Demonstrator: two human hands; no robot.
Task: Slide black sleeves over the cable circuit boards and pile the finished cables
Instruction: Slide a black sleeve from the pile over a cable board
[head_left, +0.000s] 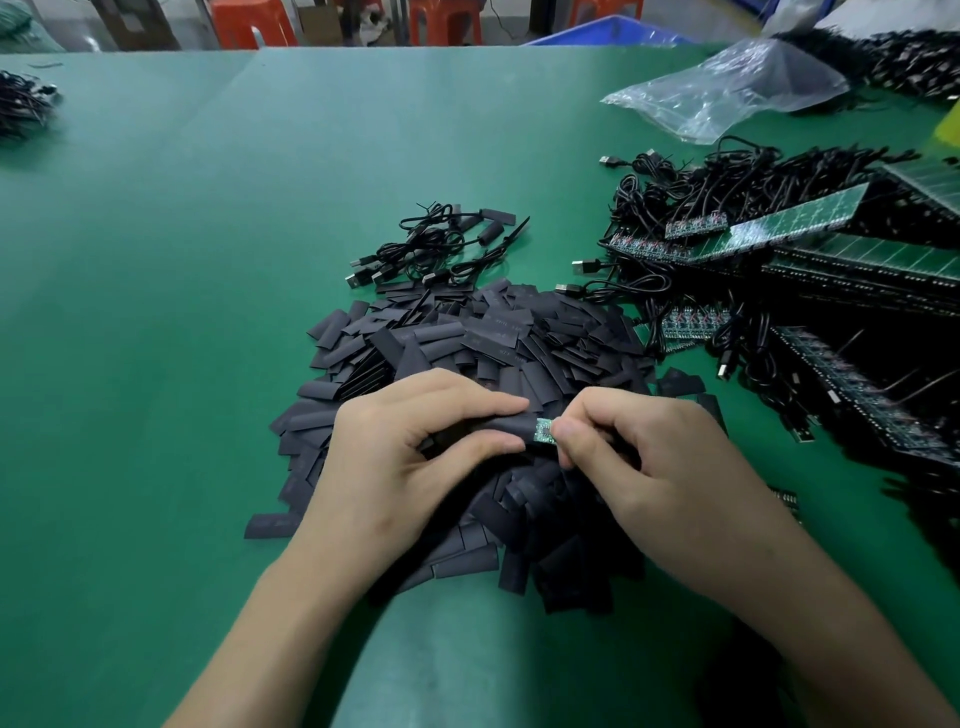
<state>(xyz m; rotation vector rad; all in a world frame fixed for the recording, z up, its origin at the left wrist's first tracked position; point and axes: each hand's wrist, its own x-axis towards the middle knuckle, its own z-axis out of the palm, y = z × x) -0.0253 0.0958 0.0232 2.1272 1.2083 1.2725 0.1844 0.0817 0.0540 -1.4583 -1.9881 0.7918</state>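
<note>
Green matting covers the counter (156, 312) under my arms, with red stools and a blue bin past its far edge. Just beyond my hands lies a small pile of finished cables (441, 249), only a handful, each with a black sleeve already on. Off to the right of my right hand is a big tangle of unsleeved cables (675, 208) attached to green board strips, and the heap of loose sleeves (467, 338) spreads beneath and around both hands. Judging by that, most of the job is left. A dark bundle far off to my left could be more finished cables, but I cannot tell.

My left hand (415, 441) is curled narrow, thumb and forefinger pinching one black sleeve (498, 426) by its open end. My right hand (639, 457) is closed to a tight pinch on the small green circuit board (544, 431), which shows only in the gap between my two hands, one end at the sleeve's mouth. I judge the board is partway in; the sleeve needs sliding fully over it before this cable goes onto the pile.
</note>
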